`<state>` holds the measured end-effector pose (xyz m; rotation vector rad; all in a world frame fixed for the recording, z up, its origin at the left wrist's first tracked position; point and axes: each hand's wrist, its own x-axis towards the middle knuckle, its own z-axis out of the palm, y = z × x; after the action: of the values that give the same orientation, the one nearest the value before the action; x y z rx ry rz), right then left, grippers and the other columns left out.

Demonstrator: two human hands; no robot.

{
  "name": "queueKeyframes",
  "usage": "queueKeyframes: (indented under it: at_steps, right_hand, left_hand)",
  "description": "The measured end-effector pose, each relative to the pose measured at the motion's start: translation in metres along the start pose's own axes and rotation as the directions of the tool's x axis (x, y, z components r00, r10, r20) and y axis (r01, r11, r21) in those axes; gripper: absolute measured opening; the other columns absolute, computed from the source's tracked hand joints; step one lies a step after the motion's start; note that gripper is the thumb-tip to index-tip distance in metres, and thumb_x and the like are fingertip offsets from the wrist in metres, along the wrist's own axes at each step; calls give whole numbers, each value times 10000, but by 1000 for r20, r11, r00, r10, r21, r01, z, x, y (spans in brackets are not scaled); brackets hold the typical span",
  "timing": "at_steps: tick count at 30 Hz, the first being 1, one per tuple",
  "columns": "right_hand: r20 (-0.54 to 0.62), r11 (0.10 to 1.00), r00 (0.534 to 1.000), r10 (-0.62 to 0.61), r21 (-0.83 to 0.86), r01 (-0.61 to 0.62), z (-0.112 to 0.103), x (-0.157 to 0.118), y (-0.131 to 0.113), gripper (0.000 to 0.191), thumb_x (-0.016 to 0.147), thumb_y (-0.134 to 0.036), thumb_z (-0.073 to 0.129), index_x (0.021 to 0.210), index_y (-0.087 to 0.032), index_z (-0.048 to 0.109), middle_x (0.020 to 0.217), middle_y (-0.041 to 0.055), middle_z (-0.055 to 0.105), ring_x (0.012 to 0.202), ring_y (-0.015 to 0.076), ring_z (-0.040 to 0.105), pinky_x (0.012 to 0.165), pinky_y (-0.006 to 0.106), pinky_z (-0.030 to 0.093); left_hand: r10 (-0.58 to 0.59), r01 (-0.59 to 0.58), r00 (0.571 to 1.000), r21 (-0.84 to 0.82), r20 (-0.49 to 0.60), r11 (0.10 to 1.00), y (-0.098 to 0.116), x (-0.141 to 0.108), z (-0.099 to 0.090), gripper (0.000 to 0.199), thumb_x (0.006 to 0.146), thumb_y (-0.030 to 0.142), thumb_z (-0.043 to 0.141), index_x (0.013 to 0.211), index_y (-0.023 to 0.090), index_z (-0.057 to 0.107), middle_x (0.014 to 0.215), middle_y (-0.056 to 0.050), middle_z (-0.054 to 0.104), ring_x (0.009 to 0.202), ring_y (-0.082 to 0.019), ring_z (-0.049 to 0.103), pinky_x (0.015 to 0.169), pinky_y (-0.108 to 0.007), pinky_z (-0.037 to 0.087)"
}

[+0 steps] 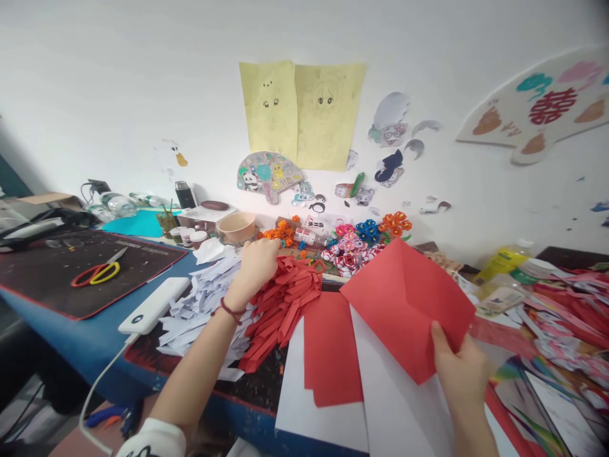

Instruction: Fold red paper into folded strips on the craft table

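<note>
Head view: over the blue table (71,324) and its loose white sheets (295,400), the raised red paper sheet (404,304) is in the right hand (464,371), whose grip is closed at the near edge, thumb on top; too hard a pinch there could dent the paper. The heap of red paper strips (285,311) lies against the white paper strips (195,311), so a careless brush of the left forearm could mix them. The left hand (259,260) has its grip curled at the heap's far end (whether it has any strip, I cannot tell). Beyond, the raised sheet's far corner could nudge the artificial flowers (394,223).

The raised sheet is matte, four-cornered and lightly creased; flat red rectangles (333,349) lie smooth; the strips look crisp, narrow and angular.
</note>
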<state>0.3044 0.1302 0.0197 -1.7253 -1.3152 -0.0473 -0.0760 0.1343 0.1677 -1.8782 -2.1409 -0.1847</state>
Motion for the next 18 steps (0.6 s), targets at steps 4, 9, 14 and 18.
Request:
queueKeyframes:
  at_steps: [4, 9, 14, 18]
  right_hand:
    - [40, 999, 999, 5, -51, -3, 2, 1, 3, 557, 767, -549, 473, 926, -67, 701, 774, 200, 702, 739, 345, 633, 663, 393, 441]
    - [73, 994, 997, -37, -99, 44, 3, 2, 5, 608, 788, -584, 417, 910, -61, 701, 749, 211, 700, 703, 352, 635, 642, 392, 435]
    - [89, 987, 991, -99, -121, 109, 2, 1, 3, 619, 826, -581, 379, 928, -61, 699, 805, 221, 705, 711, 347, 640, 645, 390, 432]
    - [107, 983, 988, -110, -132, 124, 1, 1, 0, 658, 834, -588, 364, 974, -35, 692, 779, 225, 701, 712, 350, 641, 652, 395, 435]
  left_hand:
    - [41, -37, 996, -46, 76, 998, -8, 11, -5, 345, 785, 135, 468, 1075, 207, 640, 1019, -91, 687, 932, -228, 631, 790, -298, 454]
    - [165, -151, 981, -129, 105, 980, -16, 12, -8, 405, 723, 201, 566, 1122, 237, 621, 1062, -63, 682, 961, -231, 617, 815, -294, 470]
    - [47, -45, 999, -111, 16, 993, -18, 6, -9, 269, 762, 189, 531, 999, 211, 656, 987, -95, 674, 941, -250, 621, 813, -333, 472]
    - [-34, 31, 999, -68, -42, 997, -10, 2, -5, 238, 821, 187, 457, 955, 175, 653, 889, -111, 667, 862, -248, 638, 757, -326, 473]
